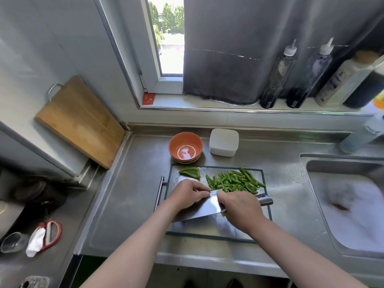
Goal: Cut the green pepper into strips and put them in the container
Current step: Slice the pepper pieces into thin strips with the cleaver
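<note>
A pile of green pepper strips (235,181) lies at the far right of the glass cutting board (209,235). One uncut pepper piece (190,172) sits at its far left corner. A cleaver (204,209) lies tilted across the board, its broad face showing and its steel handle (266,201) pointing right. My right hand (241,210) grips it where blade meets handle. My left hand (187,194) lies over the blade, fingers curled at its far edge; what they hold is hidden. Behind the board stands a white square container (224,142).
Stacked orange bowls (185,147) stand left of the container. A sink (353,204) is to the right, with bottles (278,75) on the sill. A wooden board (79,121) leans at the left wall. Red scissors (49,233) lie on the left counter.
</note>
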Demonstrator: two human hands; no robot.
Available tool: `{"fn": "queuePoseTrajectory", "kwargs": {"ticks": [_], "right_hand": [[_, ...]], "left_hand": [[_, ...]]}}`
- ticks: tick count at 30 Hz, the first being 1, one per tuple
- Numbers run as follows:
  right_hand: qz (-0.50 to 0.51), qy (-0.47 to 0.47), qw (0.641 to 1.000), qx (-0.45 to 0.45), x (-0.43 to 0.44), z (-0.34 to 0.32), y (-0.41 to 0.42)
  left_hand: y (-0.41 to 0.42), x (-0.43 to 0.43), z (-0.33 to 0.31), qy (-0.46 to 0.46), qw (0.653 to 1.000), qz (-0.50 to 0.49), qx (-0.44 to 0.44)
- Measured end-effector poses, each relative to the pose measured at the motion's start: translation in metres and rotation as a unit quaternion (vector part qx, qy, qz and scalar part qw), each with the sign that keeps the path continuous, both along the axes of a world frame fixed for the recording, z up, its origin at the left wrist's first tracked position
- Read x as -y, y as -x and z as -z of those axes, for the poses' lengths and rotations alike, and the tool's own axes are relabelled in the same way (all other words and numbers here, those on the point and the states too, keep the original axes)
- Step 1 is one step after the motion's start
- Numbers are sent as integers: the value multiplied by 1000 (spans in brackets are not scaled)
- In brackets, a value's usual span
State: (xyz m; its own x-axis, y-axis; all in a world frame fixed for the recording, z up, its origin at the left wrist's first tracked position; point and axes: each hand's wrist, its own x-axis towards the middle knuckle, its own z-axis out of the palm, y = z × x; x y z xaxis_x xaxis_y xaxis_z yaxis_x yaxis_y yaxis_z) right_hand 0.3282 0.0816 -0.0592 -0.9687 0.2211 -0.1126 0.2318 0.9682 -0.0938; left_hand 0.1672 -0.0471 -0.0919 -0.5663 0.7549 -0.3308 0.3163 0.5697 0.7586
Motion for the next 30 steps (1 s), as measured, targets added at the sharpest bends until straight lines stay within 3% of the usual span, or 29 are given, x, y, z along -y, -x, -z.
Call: {"fn": "queuePoseTrajectory", "kwargs": {"ticks": [6, 9, 12, 15, 19, 24, 30], "right_hand": [[54, -29, 998, -18, -17, -5, -29], [175, 36, 984, -9, -33, -16, -60], [328, 119, 935, -65, -52, -19, -96], [436, 211, 868, -105, -71, -27, -134], [515, 234, 814, -132, -100, -40, -196], [557, 214, 794, -113, -129, -48, -288], [585, 213, 775, -103, -150, -46, -376]], "left_hand": [[15, -5, -2, -33, 992, -122, -23], [16, -17, -12, -86, 971, -219, -37], [4, -43, -13, -115, 966, -230, -38], [-43, -85, -14, -118, 985, -127, -9], [-146, -147, -14, -103, 991, 85, 20], [-278, -201, 1, -49, 957, 286, -4], [-392, -243, 19, 41, 911, 411, -16]]}}
